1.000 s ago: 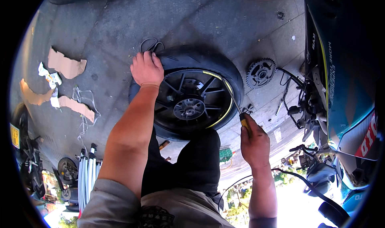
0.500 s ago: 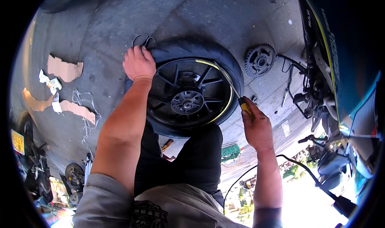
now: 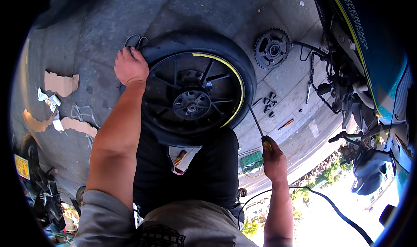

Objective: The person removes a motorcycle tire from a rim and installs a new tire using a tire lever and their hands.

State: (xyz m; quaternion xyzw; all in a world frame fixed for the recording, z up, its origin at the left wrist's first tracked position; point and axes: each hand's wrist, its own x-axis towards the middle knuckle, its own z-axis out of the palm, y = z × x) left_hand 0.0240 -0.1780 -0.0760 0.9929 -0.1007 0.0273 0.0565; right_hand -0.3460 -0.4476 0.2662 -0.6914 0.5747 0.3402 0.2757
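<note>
A motorcycle wheel lies flat in front of my knees, with a black tyre point(image 3: 204, 40) around a black spoked rim point(image 3: 192, 104) that carries a yellow stripe. My left hand point(image 3: 131, 66) rests at the tyre's upper left edge, its fingers curled. What they grip, if anything, is hidden. Just beyond them lie dark loops point(image 3: 136, 41), like scissor handles. My right hand point(image 3: 274, 161) is closed around the yellow and black handle of a long screwdriver point(image 3: 256, 122). Its shaft points up and left, and its tip is at the tyre's right side.
A toothed sprocket point(image 3: 272, 49) lies right of the wheel, near small black parts point(image 3: 270, 102) and an orange-handled tool point(image 3: 286, 124). A motorcycle point(image 3: 367, 64) with a hanging chain stands far right. Torn cardboard point(image 3: 61, 83) lies left. A green item point(image 3: 251, 162) sits by my right knee.
The screwdriver has come off the yellow-striped rim and drawn down and outward to the tyre's right side. My left hand stays at the tyre's edge. The whole view has shifted.
</note>
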